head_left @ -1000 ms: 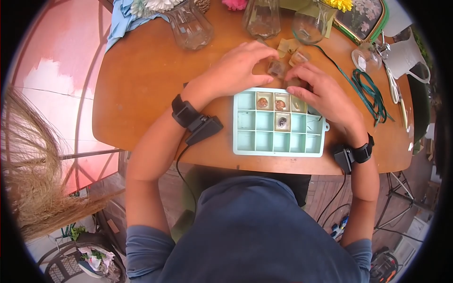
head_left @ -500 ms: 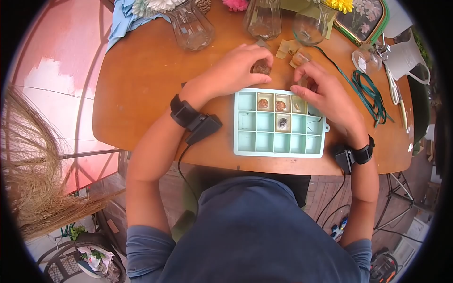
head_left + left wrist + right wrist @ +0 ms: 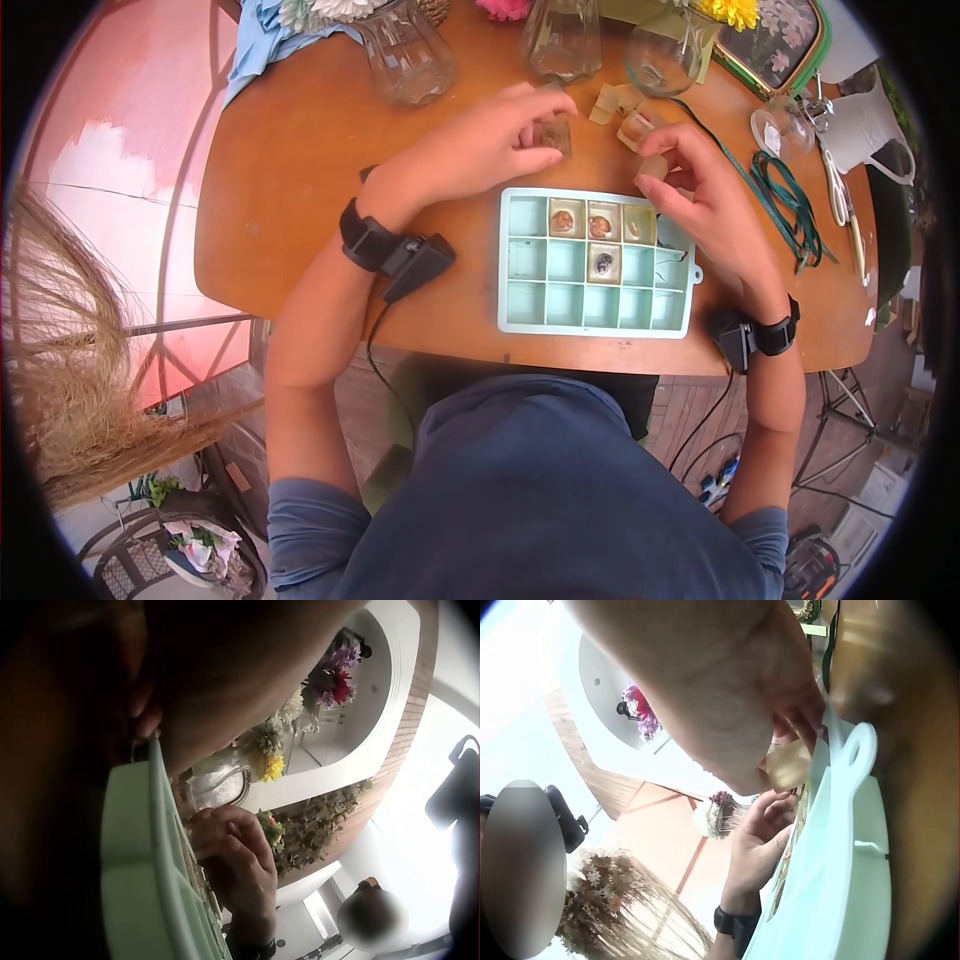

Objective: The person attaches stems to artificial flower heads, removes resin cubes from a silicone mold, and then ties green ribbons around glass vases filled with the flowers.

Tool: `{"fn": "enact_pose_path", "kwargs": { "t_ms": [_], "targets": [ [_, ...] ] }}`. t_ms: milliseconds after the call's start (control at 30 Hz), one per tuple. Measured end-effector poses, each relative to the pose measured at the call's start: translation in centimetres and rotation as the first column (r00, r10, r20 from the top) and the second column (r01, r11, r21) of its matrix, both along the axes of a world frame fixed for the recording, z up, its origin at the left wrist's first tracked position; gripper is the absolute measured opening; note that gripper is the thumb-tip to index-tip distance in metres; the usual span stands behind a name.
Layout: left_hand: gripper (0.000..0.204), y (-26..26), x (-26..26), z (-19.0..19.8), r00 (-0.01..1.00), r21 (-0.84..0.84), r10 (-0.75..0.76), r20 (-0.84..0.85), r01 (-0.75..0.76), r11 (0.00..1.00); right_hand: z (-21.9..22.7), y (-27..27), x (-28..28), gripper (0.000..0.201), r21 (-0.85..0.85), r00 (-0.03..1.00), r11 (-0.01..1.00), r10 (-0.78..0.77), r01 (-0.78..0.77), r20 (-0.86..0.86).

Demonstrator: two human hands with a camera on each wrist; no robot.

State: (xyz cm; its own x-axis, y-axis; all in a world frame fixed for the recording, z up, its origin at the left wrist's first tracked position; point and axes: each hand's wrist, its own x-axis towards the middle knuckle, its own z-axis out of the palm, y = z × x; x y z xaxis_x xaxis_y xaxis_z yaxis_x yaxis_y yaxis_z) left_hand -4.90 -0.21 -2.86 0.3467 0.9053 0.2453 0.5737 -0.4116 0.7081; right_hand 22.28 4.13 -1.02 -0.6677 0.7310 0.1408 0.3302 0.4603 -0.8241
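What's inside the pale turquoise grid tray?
Four translucent square blocks: three in the far row, one, dark-centred, in the middle row. The right hand partly hides the far-right compartment.

Beyond the left fingers stands a faceted glass vase; past the right fingers, a round glass vase. Right of the latter fingers lie green ribbon and scissors.

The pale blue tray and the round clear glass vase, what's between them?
In the head view, small yellowish see-through blocks lie on the brown wooden table between the tray and the vase, and the right hand holds another block there.
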Motion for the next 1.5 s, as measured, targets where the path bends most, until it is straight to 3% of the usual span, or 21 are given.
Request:
{"fn": "enact_pose_path", "kwargs": {
  "t_ms": [133, 233, 333, 467, 667, 767, 933, 967, 1067, 1167, 1267, 1500],
  "targets": [
    [0.035, -0.6, -1.2, 1.8, 0.982, -0.186, -0.006, 0.187, 0.042, 0.982, 0.7, -0.6, 0.0, 0.019, -0.228, 0.99, 0.974, -0.046, 0.014, -0.136],
    [0.034, -1.1, -1.1, 2.5, 0.968, -0.24, -0.072, 0.238, 0.131, 0.962, 0.9, -0.9, 0.4, 0.023, -0.243, 0.979, 0.968, 0.011, -0.061, -0.203],
    [0.032, -1.2, -1.2, 2.2, 0.954, -0.287, -0.115, 0.276, 0.197, 0.938, 1.8, -1.3, 1.2, 0.028, -0.277, 0.989, 0.956, 0.06, -0.095, -0.132],
    [0.03, -1.5, -1.1, 2.6, 0.942, -0.334, -0.125, 0.313, 0.232, 0.914, 2.3, -1.7, 1.5, 0.035, -0.071, 0.984, 0.981, 0.18, -0.18, -0.004],
    [0.03, -1.8, -0.4, 3.4, 0.984, -0.203, -0.127, 0.126, 0.151, 0.968, 2.8, -2.2, 1.4, 0.039, 0.1, 0.925, 0.928, 0.338, -0.358, 0.176],
    [0.031, -1.4, -0.6, 2.5, 0.983, -0.107, -0.174, 0.053, 0.179, 0.978, 2.8, -2.4, 1.3, 0.04, 0.16, 0.897, 0.899, 0.363, -0.408, 0.251],
    [0.021, -2.0, -0.2, 3.0, 0.979, -0.295, -0.073, 0.189, 0.128, 0.947, 3.2, -2.8, 1.6, 0.042, 0.148, 0.858, 0.892, 0.35, -0.428, 0.375],
    [0.02, -2.0, -0.2, 3.0, 0.972, -0.323, -0.054, 0.227, 0.128, 0.938, 3.1, -2.8, 1.6, 0.041, 0.147, 0.862, 0.892, 0.354, -0.428, 0.362],
    [0.018, -2.0, -0.8, 3.2, 0.983, -0.244, -0.119, 0.137, 0.15, 0.958, 3.0, -2.7, 1.6, 0.038, 0.152, 0.872, 0.893, 0.357, -0.424, 0.334],
    [0.019, -1.9, -1.1, 4.0, 0.971, -0.148, -0.235, -0.038, 0.227, 0.963, 2.9, -2.8, 1.5, 0.036, 0.169, 0.876, 0.892, 0.35, -0.42, 0.332],
    [0.02, -2.2, -1.0, 4.2, 0.966, -0.259, -0.249, -0.071, 0.223, 0.94, 2.8, -3.0, 1.3, 0.034, 0.197, 0.876, 0.884, 0.347, -0.425, 0.334],
    [0.022, -2.7, -0.9, 4.5, 0.959, -0.306, -0.27, -0.087, 0.232, 0.923, 2.8, -2.9, 1.2, 0.031, 0.221, 0.882, 0.874, 0.359, -0.432, 0.305]
  ]
}}
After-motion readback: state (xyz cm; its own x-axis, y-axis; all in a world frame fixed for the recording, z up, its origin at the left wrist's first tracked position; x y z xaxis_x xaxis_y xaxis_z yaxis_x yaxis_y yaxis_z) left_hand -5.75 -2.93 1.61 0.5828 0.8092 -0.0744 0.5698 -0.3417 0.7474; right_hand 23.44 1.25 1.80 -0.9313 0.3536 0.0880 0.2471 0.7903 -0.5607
